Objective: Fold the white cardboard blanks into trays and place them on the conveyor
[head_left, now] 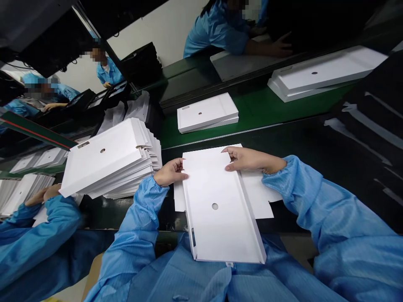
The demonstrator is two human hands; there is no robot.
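Observation:
A white cardboard tray (217,226) with a round hole lies lengthwise in front of me, its near end folded up and close to my body. My left hand (171,172) pinches its left edge near the far end, thumb toward me. At the far right corner, my right hand (248,159) is closed on the tray's edge between thumb and fingers. Under the tray, a flat white cardboard sheet (256,195) with notched edges sticks out on both sides. The fingertips under the cardboard are partly hidden.
To my left leans a tall stack of white cardboard pieces (103,161). Folded white trays (208,111) sit on the green conveyor (252,107), with more trays (324,71) farther right. A co-worker's blue sleeve (59,218) is close on the left. Another person (217,29) works across the line.

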